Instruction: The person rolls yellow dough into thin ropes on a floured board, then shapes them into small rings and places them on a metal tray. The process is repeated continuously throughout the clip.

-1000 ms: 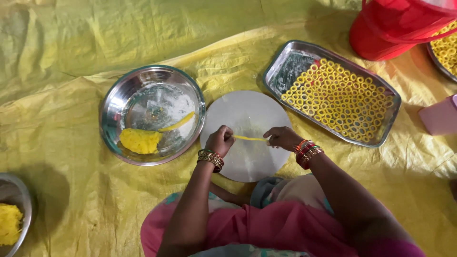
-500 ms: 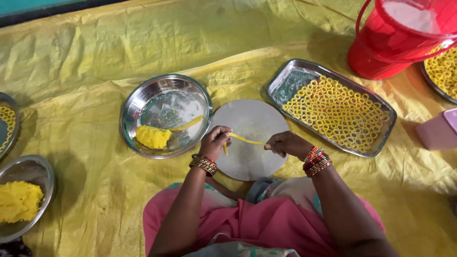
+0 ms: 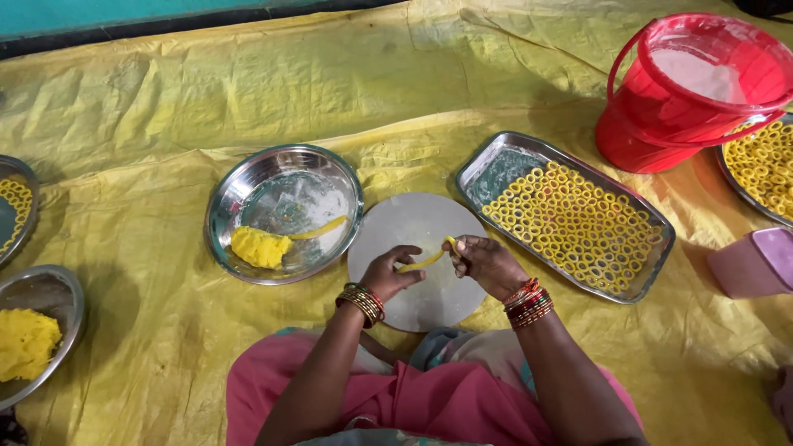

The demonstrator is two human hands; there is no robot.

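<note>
Since earlier, both hands are curling the dough strand (image 3: 428, 259) upward over the round board (image 3: 413, 231). Left hand (image 3: 390, 272) and right hand (image 3: 487, 263) are each pinching one end, fingers nearly closed.

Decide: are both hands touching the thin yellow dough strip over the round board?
Touching. The head view shows the left hand and right hand each pinching an end of the dough strip, no gap at either end.
</note>
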